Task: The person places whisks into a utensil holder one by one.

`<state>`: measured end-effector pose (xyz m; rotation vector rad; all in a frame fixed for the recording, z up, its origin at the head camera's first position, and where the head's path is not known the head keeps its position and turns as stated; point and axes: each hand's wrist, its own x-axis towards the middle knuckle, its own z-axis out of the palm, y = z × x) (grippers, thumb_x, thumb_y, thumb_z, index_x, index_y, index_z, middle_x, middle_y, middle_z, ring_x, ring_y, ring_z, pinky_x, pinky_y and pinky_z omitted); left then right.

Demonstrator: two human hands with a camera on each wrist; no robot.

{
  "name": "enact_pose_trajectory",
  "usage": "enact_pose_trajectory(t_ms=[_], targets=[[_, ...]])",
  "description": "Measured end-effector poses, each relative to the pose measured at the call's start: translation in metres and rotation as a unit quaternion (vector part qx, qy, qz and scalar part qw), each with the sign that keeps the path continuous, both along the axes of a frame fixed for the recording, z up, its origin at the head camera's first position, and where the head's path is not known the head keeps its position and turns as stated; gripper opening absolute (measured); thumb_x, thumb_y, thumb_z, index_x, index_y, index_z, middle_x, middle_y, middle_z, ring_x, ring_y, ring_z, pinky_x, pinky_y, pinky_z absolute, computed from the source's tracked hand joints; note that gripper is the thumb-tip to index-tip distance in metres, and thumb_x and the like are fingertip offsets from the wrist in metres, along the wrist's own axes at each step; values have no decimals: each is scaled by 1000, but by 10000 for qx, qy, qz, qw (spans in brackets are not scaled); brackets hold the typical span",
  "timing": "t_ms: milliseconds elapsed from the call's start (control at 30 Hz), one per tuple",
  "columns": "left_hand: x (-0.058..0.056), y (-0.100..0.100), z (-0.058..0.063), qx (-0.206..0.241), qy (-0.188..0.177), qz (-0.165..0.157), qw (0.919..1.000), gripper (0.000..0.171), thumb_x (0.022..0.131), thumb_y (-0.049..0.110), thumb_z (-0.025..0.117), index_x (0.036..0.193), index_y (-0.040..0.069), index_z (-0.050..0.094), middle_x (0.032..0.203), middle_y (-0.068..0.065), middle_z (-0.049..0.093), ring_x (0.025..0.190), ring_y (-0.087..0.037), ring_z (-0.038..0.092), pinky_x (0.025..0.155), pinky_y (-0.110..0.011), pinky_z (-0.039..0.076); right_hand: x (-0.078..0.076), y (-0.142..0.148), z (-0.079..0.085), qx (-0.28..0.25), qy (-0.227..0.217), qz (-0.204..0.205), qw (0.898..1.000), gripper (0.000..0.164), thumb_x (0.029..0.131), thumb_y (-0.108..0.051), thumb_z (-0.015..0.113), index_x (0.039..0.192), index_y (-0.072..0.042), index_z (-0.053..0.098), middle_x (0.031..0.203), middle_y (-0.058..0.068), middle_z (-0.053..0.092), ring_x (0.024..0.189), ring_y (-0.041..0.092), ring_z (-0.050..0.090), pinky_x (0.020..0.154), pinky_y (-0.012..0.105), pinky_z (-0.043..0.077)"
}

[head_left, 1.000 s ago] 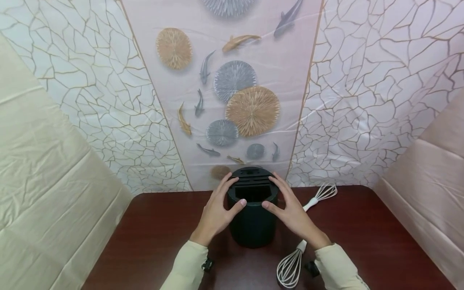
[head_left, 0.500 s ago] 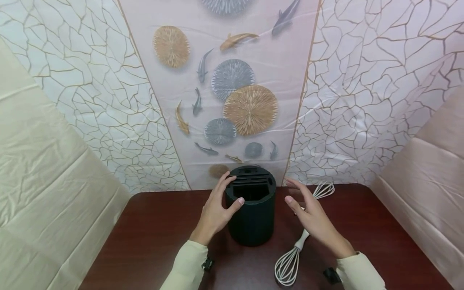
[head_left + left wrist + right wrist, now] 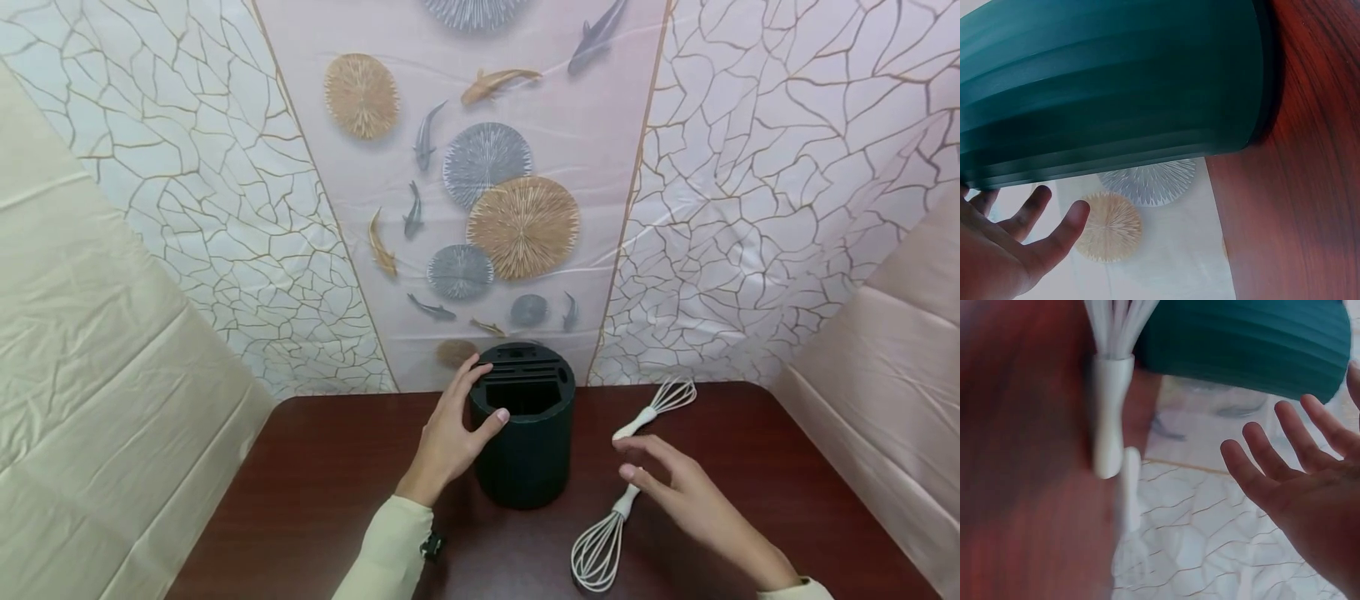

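Observation:
A dark green ribbed utensil holder (image 3: 522,454) stands upright on the table, its top divided into a wide opening and narrow slots. My left hand (image 3: 450,437) lies at its left side, thumb and fingertips at the rim; in the left wrist view the fingers (image 3: 1060,240) are spread beside the wall. My right hand (image 3: 686,496) hovers to the right with loose, parted fingers and nothing in them. Just left of its thumb is the handle of the nearer white whisk (image 3: 597,552). Behind it lies a second white whisk (image 3: 656,410), handle toward me.
The dark red-brown table (image 3: 337,492) ends at a patterned cloth backdrop (image 3: 480,208) close behind the utensil holder. Pale cloth panels (image 3: 892,400) flank both sides.
My right hand has left the utensil holder's rim and moved right and toward me, near the whisk handles. The left hand stays at the rim.

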<state>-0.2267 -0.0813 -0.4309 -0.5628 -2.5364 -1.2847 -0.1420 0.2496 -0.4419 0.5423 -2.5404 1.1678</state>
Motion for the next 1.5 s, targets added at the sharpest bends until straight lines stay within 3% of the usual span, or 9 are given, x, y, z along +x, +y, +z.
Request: enact_pose_trajectory(t_ms=[200, 367, 500, 600, 667, 900, 1067, 1200, 1500], targets=[[-1, 0, -2, 38, -9, -36, 10000, 68, 99, 58, 66, 160, 43, 40, 174, 18, 20, 157, -23, 31, 106, -82, 32, 1, 11, -31, 282, -188, 174, 9993, 36, 93, -17, 81, 127, -18, 70, 122, -3, 70, 112, 1, 58, 89, 15, 45], [-2, 0, -3, 153, -65, -30, 9999, 68, 99, 57, 67, 160, 44, 39, 172, 24, 18, 157, -24, 31, 105, -82, 31, -3, 16, -52, 1091, -24, 539, 9926, 40, 92, -18, 82, 129, -17, 69, 125, -3, 66, 117, 9, 58, 92, 23, 48], [-3, 2, -3, 156, -90, -28, 9998, 68, 99, 60, 66, 160, 47, 38, 170, 29, 16, 157, -23, 31, 106, -83, 30, -3, 19, -63, 1765, 417, 706, 9809, 41, 92, -15, 81, 131, -11, 68, 131, 6, 66, 120, 26, 60, 92, 39, 52], [-2, 4, -2, 149, -113, -62, 9998, 69, 99, 60, 66, 160, 47, 38, 171, 26, 17, 157, -23, 31, 104, -85, 28, -1, 19, -66, 1969, 311, 770, 9769, 43, 93, -18, 80, 133, -9, 67, 137, 13, 64, 123, 39, 59, 87, 58, 52], [-1, 5, -1, 160, -119, -72, 9998, 69, 99, 59, 66, 160, 47, 38, 172, 23, 19, 157, -24, 31, 103, -87, 26, 1, 18, -67, 2082, 137, 820, 9745, 43, 95, -21, 79, 134, -10, 67, 138, 13, 63, 124, 41, 59, 82, 61, 51], [-2, 3, -1, 190, -109, -80, 9997, 68, 99, 61, 65, 160, 48, 37, 174, 19, 20, 157, -24, 31, 103, -87, 25, -1, 14, -69, 2526, 194, 858, 9636, 34, 98, -22, 75, 131, -19, 71, 133, 3, 66, 123, 32, 59, 80, 45, 47], [-2, 1, -4, 143, -152, -73, 9998, 69, 99, 63, 64, 160, 47, 37, 174, 20, 18, 158, -24, 30, 105, -85, 28, -2, 13, -73, 3000, 67, 752, 9510, 31, 97, -23, 76, 128, -24, 73, 125, -3, 67, 118, 29, 60, 80, 43, 45], [-1, 1, -6, 123, -135, -56, 9998, 69, 99, 64, 63, 160, 46, 37, 173, 21, 18, 158, -24, 30, 105, -83, 30, -3, 12, -74, 3161, -17, 480, 9475, 25, 96, -25, 77, 120, -27, 77, 119, -5, 69, 112, 26, 61, 78, 42, 45], [-2, 1, -5, 153, -100, -36, 9998, 69, 98, 63, 64, 160, 46, 39, 172, 24, 18, 157, -24, 31, 106, -83, 30, -1, 10, -65, 3419, 292, -200, 9391, 14, 93, -31, 80, 107, -31, 78, 105, -13, 71, 96, 16, 64, 69, 36, 49]])
